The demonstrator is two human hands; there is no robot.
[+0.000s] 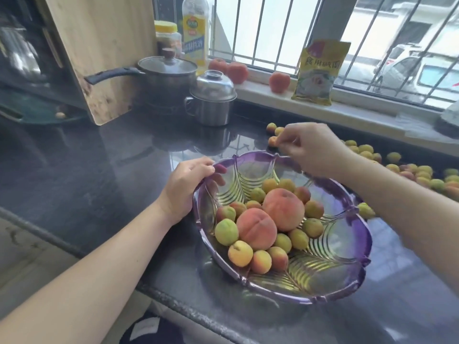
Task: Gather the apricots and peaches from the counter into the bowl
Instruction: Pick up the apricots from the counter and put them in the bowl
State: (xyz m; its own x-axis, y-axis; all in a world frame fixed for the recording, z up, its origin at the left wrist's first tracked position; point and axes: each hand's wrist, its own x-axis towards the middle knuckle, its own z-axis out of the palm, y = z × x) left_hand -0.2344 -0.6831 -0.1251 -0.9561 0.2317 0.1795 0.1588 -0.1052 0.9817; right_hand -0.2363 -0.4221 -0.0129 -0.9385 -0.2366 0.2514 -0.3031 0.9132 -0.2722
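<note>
Task status: partly complete. The bowl (347, 276), purple glass with a scalloped rim, stands near the front edge of the dark surface (129, 170). It holds two peaches (257, 229) at its centre, ringed by well over a dozen apricots (226, 232), some yellow-orange, some green.

Left hand (185, 187): its grip is curled over the bowl's rim on the near-left side, thumb outside, fingertips inside, apparently steadying the bowl.

Right hand (315, 150): reaches past the bowl's far rim, fingers bent and drawn together at a small cluster of loose apricots (272, 127) toward the back of the surface. The fingertips meet one apricot (273, 141); whether this grip has clamped on it or only touches it cannot be told, as the fingers cover the contact.

Outstanding: a long scatter of apricots (367, 148) runs along the back right of the surface toward its right edge, and one lies just beside the bowl's right rim (366, 211). By my estimate, more fruit remains out than has been gathered.

Three red-orange fruits (237, 72) sit on the window ledge (260, 93); they look like peaches, but this is not certain, and the ledge is not the surface named in the task.

Limits of view: the right-hand scatter is cut off by the picture's edge and partly masked by the right forearm, so no count is possible. Fruit low in the bowl is hidden beneath the peaches.
</note>
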